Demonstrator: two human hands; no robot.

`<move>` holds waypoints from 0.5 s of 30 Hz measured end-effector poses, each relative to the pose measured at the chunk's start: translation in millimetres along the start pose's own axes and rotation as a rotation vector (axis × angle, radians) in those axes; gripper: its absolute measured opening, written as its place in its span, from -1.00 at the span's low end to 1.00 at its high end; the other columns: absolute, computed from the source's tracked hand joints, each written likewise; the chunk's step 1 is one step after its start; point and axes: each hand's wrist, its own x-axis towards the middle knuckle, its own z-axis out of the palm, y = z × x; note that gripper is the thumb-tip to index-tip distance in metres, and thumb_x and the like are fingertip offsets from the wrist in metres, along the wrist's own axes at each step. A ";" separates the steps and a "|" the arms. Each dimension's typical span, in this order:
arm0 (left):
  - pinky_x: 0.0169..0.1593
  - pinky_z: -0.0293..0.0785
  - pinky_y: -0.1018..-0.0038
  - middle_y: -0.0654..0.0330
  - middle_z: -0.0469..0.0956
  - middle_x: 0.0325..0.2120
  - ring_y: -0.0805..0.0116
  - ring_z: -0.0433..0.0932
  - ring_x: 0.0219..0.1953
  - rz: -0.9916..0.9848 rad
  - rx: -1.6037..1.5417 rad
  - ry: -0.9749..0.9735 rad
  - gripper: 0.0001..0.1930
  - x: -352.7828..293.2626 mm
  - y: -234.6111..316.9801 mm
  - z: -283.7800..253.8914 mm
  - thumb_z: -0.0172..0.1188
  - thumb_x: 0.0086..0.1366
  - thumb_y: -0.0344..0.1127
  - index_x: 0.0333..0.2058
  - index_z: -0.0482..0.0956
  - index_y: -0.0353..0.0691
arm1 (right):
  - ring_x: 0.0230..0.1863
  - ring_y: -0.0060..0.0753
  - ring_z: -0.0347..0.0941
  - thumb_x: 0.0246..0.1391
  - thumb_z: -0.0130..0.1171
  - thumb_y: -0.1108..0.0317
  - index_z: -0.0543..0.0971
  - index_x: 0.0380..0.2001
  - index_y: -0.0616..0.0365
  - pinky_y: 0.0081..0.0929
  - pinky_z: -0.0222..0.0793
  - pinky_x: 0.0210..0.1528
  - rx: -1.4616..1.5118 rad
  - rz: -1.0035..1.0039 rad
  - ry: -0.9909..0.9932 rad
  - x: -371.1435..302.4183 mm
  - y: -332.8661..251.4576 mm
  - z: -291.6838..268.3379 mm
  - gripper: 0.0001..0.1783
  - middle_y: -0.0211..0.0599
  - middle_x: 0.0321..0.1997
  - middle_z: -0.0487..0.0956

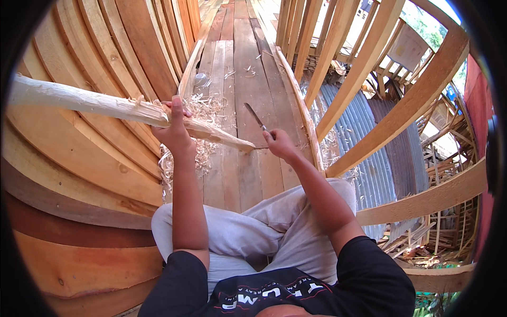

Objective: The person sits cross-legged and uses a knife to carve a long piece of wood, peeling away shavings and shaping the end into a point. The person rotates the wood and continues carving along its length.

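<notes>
My left hand (pixel 175 127) is wrapped around a long pale wooden pole (pixel 84 100), which slants from the far left down toward the middle of the floor. Its tapered, whittled end lies just past the hand, with rough cut wood showing near the grip. In my right hand (pixel 280 145) is a knife (pixel 255 114), held by its handle with the blade pointing away and up to the left. The blade is apart from the pole; the pole's tip sits close to the left of the right hand.
Curled wood shavings (pixel 203 113) lie on the plank floor (pixel 245 68) around the pole. A plank wall (pixel 79 148) stands close on the left. On the right runs a slatted wooden railing (pixel 351 63), with corrugated metal sheets (pixel 364 142) below it. A small clear container (pixel 202 80) stands near the left wall.
</notes>
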 end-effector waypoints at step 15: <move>0.07 0.51 0.15 0.21 0.44 -0.29 0.30 0.53 -0.21 -0.152 0.065 -0.228 -0.83 15.7 -3.1 -7.1 0.19 0.22 -0.47 -0.25 0.40 -0.23 | -0.51 -0.50 0.45 0.00 0.24 0.39 0.47 -0.25 0.27 -0.45 0.36 -0.51 -0.034 -0.027 -0.149 23.7 1.6 56.0 -0.74 -0.24 -0.50 0.51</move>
